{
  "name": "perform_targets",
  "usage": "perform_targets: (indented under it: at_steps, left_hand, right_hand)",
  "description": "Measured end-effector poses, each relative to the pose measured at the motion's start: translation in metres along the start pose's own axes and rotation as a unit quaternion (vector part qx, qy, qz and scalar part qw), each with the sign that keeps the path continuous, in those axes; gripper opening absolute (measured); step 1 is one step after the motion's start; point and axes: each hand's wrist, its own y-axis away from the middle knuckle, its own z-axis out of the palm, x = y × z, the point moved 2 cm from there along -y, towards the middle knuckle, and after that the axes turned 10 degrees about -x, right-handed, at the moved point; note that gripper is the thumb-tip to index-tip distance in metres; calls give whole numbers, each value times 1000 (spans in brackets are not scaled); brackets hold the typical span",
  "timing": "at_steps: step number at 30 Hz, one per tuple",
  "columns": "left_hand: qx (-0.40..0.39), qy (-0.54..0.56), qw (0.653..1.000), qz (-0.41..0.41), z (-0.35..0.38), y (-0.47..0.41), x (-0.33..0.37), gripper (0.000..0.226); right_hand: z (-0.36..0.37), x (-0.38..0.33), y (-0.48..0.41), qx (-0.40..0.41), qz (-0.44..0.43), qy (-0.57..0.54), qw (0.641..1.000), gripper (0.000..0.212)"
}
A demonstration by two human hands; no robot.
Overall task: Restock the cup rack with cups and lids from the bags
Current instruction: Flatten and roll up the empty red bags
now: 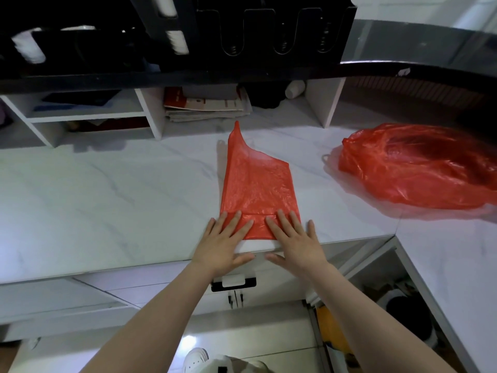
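Both hands lie flat, fingers spread wide, gripping nothing; the left hand [226, 242] and right hand [293, 238] press the near edge of an empty red bag [255, 184] spread flat on the white marble counter [107, 189], at 6 o'clock of the bag. The step looks like smoothing and folding the emptied bag; to do it well, push the air out toward 12 o'clock, where 1 handle [236, 130] stands up, then fold along a straight crease, keeping the thin film from sliding on the slick stone. A 2nd red bag [414, 168], bulging with something I cannot make out, sits at 2 o'clock, well apart. The black cup rack [242, 30] hangs at 12 o'clock, white cups [176, 41] in its left slots, other slots seemingly bare; shelves with papers [207, 106] lie beneath.
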Motion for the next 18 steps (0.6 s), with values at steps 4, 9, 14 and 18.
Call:
perform_targets:
  at_steps: [4,9,14,18]
  left_hand:
    - [9,0,1000,10,0,7,0,80]
    - [92,87,989,70,1,27,-4,68]
    - [151,314,937,-18,-8,37,-16,35]
    - [165,407,892,-105,-12,34,-17,21]
  right_hand:
    - [-7,5,5,4,-18,0,1000,83]
    - [-1,14,26,100,-55,-104,988,62]
    - [-10,31,36,199,-21,-217,955,20]
    - [-13,35,30,185,45,-304,934,6]
